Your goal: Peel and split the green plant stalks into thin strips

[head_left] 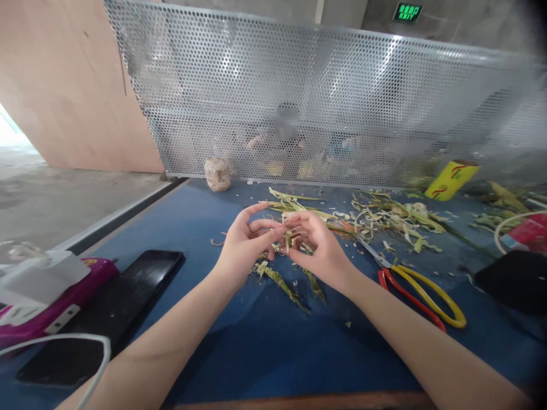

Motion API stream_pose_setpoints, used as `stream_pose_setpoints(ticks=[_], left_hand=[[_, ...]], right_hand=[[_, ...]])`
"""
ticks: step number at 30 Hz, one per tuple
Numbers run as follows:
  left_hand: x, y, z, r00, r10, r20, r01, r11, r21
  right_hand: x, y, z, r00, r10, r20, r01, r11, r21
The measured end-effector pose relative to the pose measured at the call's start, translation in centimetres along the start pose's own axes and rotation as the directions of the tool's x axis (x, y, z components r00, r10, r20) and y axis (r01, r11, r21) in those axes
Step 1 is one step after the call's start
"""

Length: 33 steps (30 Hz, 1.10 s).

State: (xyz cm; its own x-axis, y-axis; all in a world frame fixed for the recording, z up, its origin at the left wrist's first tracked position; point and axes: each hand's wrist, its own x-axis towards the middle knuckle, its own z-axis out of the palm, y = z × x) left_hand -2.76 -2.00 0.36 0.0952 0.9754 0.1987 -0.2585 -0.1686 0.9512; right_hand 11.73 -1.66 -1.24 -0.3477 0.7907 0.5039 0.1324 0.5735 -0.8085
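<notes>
My left hand (248,239) and my right hand (318,247) meet over the middle of the blue table (256,353). Their fingertips are pinched on a small piece of pale green plant strip (289,239), partly hidden by the fingers. Beneath the hands lie greenish, twisted or braided-looking plant pieces (280,282); whether they join the held piece cannot be made out. Long leaf strips (294,199) lie just beyond my fingers. To the right of my right hand rest scissors (397,270) with one red and one yellow handle, blades pointing away.
Plant scraps (397,216) litter the far right. A yellow box (452,180) and a whitish jar-like object (217,173) stand near the perforated metal screen (256,85). On the left are a black phone (141,285), a magenta power strip (92,279) and a white cable (81,337). Someone sits behind the screen.
</notes>
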Motion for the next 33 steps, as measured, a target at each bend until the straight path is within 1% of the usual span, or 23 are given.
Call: stream_pose_setpoints(ticks=[5, 10, 12, 16, 19, 24, 27, 30, 33], left_hand=[[-0.16, -0.08, 0.29, 1.000, 0.030, -0.006, -0.030, 0.999, 0.022], [-0.21, -0.10, 0.29, 0.994, 0.106, -0.024, -0.104, 0.991, 0.086], [-0.21, -0.15, 0.21, 0.992, 0.125, -0.013, -0.123, 0.987, 0.107], [-0.29, -0.23, 0.14, 0.991, 0.127, 0.045, -0.132, 0.983, 0.130], [-0.44, -0.14, 0.27, 0.991, 0.127, 0.048, -0.132, 0.982, 0.134], [-0.67, 0.14, 0.59, 0.991, 0.131, 0.008, -0.131, 0.980, 0.147], [-0.74, 0.23, 0.77, 0.992, 0.126, -0.017, -0.122, 0.983, 0.136], [-0.75, 0.27, 0.82, 0.997, 0.074, -0.033, -0.070, 0.991, 0.112], [-0.66, 0.22, 0.68, 0.998, 0.027, -0.056, -0.023, 0.997, 0.071]], right_hand=[[0.11, 0.16, -0.26, 0.999, 0.004, -0.040, -0.005, 1.000, -0.014], [0.16, 0.11, -0.49, 0.999, 0.015, -0.040, -0.015, 1.000, 0.017], [0.18, 0.09, -0.55, 0.998, 0.041, -0.042, -0.040, 0.999, 0.035], [0.32, -0.02, -0.70, 0.993, 0.104, -0.063, -0.101, 0.994, 0.048], [0.42, -0.20, -0.79, 0.987, 0.126, -0.104, -0.122, 0.991, 0.047], [0.37, -0.42, -0.66, 0.978, 0.163, -0.132, -0.153, 0.985, 0.082], [0.28, -0.46, -0.45, 0.977, 0.130, -0.169, -0.121, 0.991, 0.061], [0.19, -0.47, -0.28, 0.976, 0.077, -0.205, -0.075, 0.997, 0.016], [0.13, -0.40, -0.17, 0.973, 0.052, -0.225, -0.051, 0.999, 0.011]])
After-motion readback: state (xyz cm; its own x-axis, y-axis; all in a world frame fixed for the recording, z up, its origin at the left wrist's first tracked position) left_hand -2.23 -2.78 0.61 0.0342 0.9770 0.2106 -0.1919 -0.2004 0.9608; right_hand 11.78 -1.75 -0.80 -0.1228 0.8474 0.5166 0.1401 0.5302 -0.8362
